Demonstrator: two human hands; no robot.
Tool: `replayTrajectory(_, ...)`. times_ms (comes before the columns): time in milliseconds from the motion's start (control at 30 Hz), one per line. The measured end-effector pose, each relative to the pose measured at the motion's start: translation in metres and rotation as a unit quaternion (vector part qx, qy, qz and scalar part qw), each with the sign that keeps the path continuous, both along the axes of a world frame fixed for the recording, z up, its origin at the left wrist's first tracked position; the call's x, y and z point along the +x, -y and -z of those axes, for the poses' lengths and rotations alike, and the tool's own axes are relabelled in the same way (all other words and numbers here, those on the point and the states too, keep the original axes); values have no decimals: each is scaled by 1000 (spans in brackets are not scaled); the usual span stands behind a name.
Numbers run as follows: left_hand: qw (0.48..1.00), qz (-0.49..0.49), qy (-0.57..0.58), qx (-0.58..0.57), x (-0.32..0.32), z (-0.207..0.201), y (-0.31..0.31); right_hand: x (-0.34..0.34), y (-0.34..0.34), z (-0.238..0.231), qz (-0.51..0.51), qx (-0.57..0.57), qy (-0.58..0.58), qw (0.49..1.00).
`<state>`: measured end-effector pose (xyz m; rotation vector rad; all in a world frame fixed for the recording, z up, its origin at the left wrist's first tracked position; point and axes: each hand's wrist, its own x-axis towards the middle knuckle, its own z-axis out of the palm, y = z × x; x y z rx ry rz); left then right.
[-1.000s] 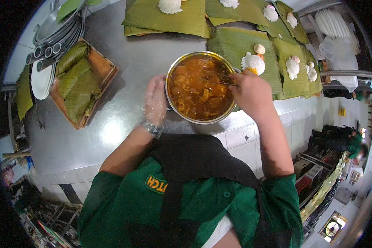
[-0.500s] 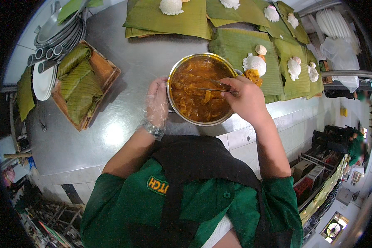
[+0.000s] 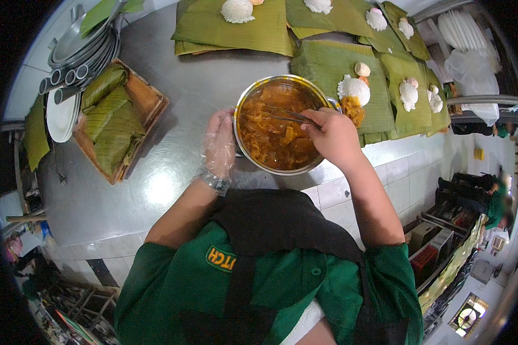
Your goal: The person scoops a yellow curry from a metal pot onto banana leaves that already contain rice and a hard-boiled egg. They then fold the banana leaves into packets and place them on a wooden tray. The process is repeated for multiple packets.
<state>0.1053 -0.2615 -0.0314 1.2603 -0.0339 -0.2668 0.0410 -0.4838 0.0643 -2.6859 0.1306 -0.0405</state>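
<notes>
A round metal pot [image 3: 239, 145] of brown, saucy stew [image 3: 270, 129] stands in front of me on the metal table. My left hand [image 3: 218, 144], in a clear plastic glove, grips the pot's left side, its fingers partly hidden. Metal tongs [image 3: 290, 114] are pinched in my bare right hand [image 3: 334, 135], over the pot's right rim. The tongs' tips dip into the stew, their arms close together. Just right of the pot, a banana leaf [image 3: 334, 60] bears a rice mound [image 3: 354, 89], a pale egg-like piece [image 3: 362, 69] and a portion of orange-brown stew [image 3: 351, 110].
More banana leaves with rice mounds [image 3: 237, 10] spread across the far and right side. At left, a wooden tray [image 3: 147, 98] holds folded leaf parcels [image 3: 112, 123], beside stacked pans [image 3: 77, 52] and white plates [image 3: 62, 118]. A person [image 3: 496, 201] is at far right.
The arms of the tongs have drawn closer together in the stew. My right hand has shifted slightly left; my left hand stays at the pot.
</notes>
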Motion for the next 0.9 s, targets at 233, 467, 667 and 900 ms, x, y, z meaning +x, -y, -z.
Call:
replayTrajectory(233, 999, -17, -24, 18, 0, 1, 2, -19, 19, -17, 45, 134, -26, 990)
replayTrajectory(467, 997, -15, -29, 69, -2, -5, 2, -50, 53, -28, 104, 235, -55, 965)
replayTrajectory(667, 992, -9, -44, 116, -2, -10, 2, -80, 83, -36, 159, 259, -16, 952)
replayTrajectory(900, 994, -17, -24, 109, 0, -3, 1, -103, 124, -59, 287, 195, 19, 938)
